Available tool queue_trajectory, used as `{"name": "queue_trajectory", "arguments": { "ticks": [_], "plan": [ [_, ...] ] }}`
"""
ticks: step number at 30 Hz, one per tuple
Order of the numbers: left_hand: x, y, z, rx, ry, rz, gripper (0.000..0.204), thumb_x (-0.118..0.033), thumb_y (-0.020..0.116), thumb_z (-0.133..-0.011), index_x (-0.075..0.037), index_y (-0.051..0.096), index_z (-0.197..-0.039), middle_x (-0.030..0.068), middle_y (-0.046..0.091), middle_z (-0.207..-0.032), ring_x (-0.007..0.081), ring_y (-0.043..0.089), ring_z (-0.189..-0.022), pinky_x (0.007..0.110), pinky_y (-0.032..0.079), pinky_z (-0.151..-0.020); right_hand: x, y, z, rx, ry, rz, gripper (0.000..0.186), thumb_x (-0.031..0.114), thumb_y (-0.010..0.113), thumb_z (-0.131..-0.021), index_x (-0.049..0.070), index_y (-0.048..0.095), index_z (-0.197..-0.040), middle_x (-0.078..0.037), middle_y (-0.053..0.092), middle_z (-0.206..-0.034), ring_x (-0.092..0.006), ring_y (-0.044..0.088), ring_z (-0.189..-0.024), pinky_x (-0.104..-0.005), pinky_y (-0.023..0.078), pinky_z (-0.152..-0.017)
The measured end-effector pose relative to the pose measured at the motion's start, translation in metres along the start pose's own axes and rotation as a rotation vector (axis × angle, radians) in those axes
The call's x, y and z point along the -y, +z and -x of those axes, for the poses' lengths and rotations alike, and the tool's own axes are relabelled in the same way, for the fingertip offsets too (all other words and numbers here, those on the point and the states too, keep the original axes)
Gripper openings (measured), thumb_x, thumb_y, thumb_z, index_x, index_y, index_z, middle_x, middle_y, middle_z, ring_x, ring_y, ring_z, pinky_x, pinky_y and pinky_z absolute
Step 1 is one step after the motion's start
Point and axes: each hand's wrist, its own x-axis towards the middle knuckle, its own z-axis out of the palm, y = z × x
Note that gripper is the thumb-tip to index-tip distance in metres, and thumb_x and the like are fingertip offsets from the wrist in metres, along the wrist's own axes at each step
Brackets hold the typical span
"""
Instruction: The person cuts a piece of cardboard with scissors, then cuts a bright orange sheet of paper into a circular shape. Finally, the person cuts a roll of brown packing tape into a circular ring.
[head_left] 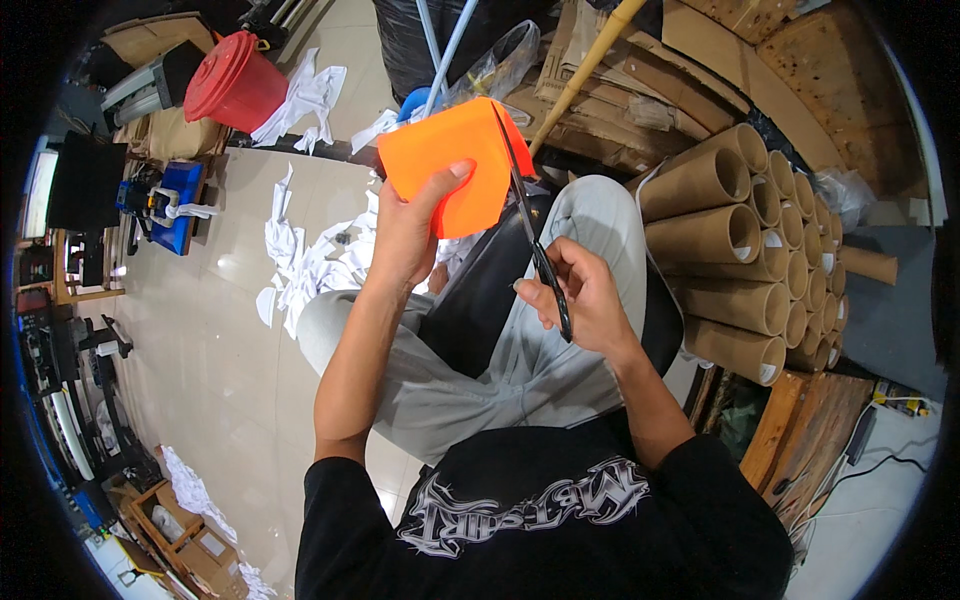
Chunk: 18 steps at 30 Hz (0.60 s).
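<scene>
Left hand [408,225]: closed on the orange sheet [420,150], which is pinched under the thumb above the lap.
Right hand [592,300]: curled around the handles of the scissors [543,265]; blades are set near the sheet's right edge, their gap unclear.
Cutting: best done with the sheet kept taut and the left thumb kept clear.
Floor [200,350]: tiled, strewn with white scraps [285,250].
Room: lined with stacked tubes [700,228] at right; a red bucket [250,95] is seen upper left.
</scene>
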Motion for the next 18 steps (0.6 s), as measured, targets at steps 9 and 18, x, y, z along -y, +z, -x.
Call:
{"name": "queue_trajectory", "arguments": {
  "ticks": [9, 18],
  "plan": [
    [-0.005, -0.010, -0.002, 0.040, -0.037, -0.022, 0.045, -0.012, 0.077, -0.087, 0.004, 0.057, -0.125, 0.0122, 0.067, -0.115, 0.0208, 0.069, -0.101, 0.036, 0.058, -0.087, 0.008, -0.001, 0.003, 0.045, 0.112, -0.062, 0.036, 0.021, 0.083, -0.088, 0.006, 0.052, -0.078, 0.004, 0.052, -0.063, -0.0020, 0.049, -0.053, -0.0200, 0.036, -0.049],
    [-0.018, -0.009, 0.004, 0.120, -0.111, -0.156, 0.048, -0.013, 0.078, -0.085, 0.004, 0.058, -0.125, 0.0119, 0.069, -0.109, 0.0202, 0.069, -0.095, 0.035, 0.058, -0.081, 0.006, -0.013, 0.001, 0.101, 0.046, -0.118, 0.037, 0.021, 0.085, -0.085, 0.007, 0.052, -0.080, 0.006, 0.047, -0.065, -0.0010, 0.042, -0.059, -0.0198, 0.032, -0.052]
  ]
}}
